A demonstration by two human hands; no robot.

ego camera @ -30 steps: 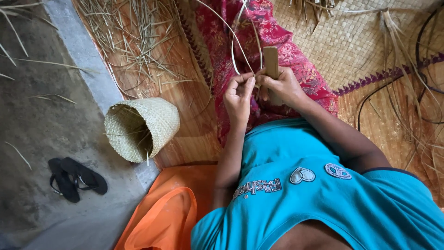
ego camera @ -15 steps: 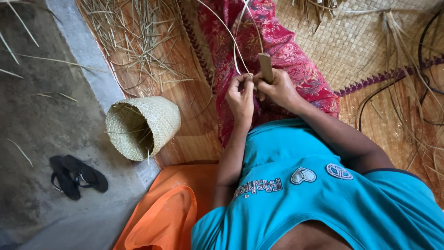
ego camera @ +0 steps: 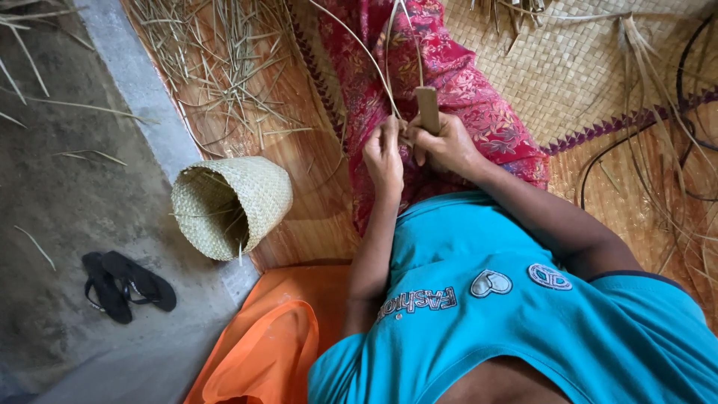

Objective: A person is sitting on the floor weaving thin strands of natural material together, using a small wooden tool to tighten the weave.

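The right hand (ego camera: 447, 144) is closed in a full grip around a flat wooden stick (ego camera: 428, 109), which stands nearly upright; its upper end rises clear above the fingers while the lower part is hidden inside the fist. The left hand (ego camera: 384, 155) sits just beside the right, fingers curled in and pinched tight on a thin pale strip (ego camera: 372, 58) at the point where the two hands almost meet. From that pinch the strip runs up and away to the left, a long bowed line crossing the red patterned cloth (ego camera: 479, 97) that lies under both hands. A second strand rises from the same spot, close beside the stick and slightly left of it. Whether the strip touches the stick cannot be told, as the fingers cover the place.

Well to the left of the left grip, and lower, a small woven basket (ego camera: 232, 203) lies on its side, mouth facing down-left. Above it, loose dry stalks (ego camera: 217, 67) are scattered on the mat (ego camera: 583, 67). Farther left and lower, a pair of black sandals (ego camera: 126, 286) rests on the concrete floor, and an orange cloth (ego camera: 269, 344) lies below the left forearm
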